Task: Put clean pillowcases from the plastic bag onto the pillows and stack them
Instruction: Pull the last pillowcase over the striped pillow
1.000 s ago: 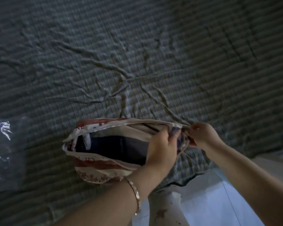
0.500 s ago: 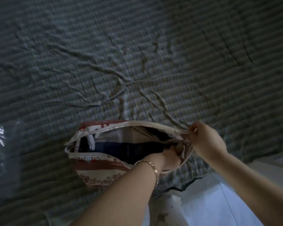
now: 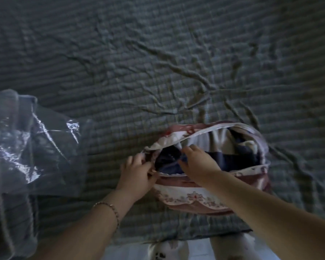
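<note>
On my feed the case (image 3: 195,196), red and white with a flower border, lies on the sheet (image 3: 158,62) right of centre and close to the near edge of the bed. Its mouth gapes toward me, and the dark blue pillow (image 3: 233,158) sits inside it, showing through the opening. The left hand (image 3: 137,175) is at the left corner of that mouth, its fingers (image 3: 139,158) and thumb curled tight and pinching the hem of the case there. The right hand (image 3: 199,164) reaches across the lower lip of the opening, with bent fingers (image 3: 192,148) lying on the blue pillow just inside the upper hem. The blur is too strong for me to tell whether they grip the cloth or only rest on it. The two hands are near each other but not touching. A thin bracelet (image 3: 113,209) sits on the left wrist. The bag (image 3: 26,147), clear and shiny, lies well apart at the far left of the bed with dark folded cloth (image 3: 51,145) showing through it. The checked sheet is wrinkled above the case. Pale floor (image 3: 197,248) shows at the bottom edge.
</note>
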Tool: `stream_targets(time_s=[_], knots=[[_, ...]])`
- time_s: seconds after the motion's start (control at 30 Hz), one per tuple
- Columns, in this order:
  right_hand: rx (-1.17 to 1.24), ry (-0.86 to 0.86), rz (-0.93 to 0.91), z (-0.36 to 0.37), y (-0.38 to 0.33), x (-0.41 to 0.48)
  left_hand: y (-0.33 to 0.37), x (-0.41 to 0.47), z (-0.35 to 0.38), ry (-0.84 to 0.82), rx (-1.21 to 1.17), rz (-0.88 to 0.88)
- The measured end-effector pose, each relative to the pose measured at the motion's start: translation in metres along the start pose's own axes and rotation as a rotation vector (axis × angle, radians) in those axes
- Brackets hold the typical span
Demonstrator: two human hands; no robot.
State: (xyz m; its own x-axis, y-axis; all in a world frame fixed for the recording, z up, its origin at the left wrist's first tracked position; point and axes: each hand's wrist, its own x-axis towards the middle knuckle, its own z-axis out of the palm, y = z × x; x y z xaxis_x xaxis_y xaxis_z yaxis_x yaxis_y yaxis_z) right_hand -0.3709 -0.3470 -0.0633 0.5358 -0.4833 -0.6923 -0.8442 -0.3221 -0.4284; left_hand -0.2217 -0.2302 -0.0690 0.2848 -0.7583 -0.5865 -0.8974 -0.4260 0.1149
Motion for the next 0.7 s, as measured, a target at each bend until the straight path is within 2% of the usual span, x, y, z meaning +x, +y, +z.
stream_targets(time_s=[0.07, 0.1, 0.17, 0.23, 0.27, 0.3, 0.37, 0.47, 0.53, 0.63, 0.7], knots=[[0.128, 0.0, 0.107, 0.017, -0.02, 0.024, -0.016, 0.009, -0.001, 0.106, -0.146, -0.134], [0.229, 0.014, 0.196, 0.023, -0.025, 0.032, -0.022, 0.017, -0.002, 0.117, -0.29, -0.233], [0.432, 0.072, 0.344, 0.032, -0.032, 0.041, -0.032, 0.035, -0.002, -0.011, -0.681, -0.5], [0.462, 0.104, 0.35, 0.036, -0.038, 0.042, -0.039, 0.05, -0.002, -0.171, -1.189, -0.734], [0.433, 0.119, 0.304, 0.039, -0.041, 0.041, -0.044, 0.054, 0.001, -0.215, -1.364, -0.774], [0.415, 0.138, 0.25, 0.04, -0.045, 0.038, -0.044, 0.055, -0.001, -0.239, -1.444, -0.751], [0.421, 0.147, 0.135, 0.04, -0.061, 0.032, -0.039, 0.051, -0.007, -0.153, -1.325, -0.575], [0.516, 0.078, 0.01, 0.039, -0.092, 0.032, -0.031, 0.026, -0.024, 0.298, -1.091, -0.287], [0.608, 0.009, 0.033, 0.035, -0.109, 0.038, -0.032, 0.007, -0.028, 0.451, -1.055, -0.206], [1.057, -0.185, 0.216, 0.031, -0.122, 0.034, -0.049, -0.008, -0.019, 0.472, -0.979, -0.203], [1.308, -0.222, 0.255, 0.03, -0.119, 0.019, -0.053, -0.015, -0.021, 0.427, -0.913, -0.13]])
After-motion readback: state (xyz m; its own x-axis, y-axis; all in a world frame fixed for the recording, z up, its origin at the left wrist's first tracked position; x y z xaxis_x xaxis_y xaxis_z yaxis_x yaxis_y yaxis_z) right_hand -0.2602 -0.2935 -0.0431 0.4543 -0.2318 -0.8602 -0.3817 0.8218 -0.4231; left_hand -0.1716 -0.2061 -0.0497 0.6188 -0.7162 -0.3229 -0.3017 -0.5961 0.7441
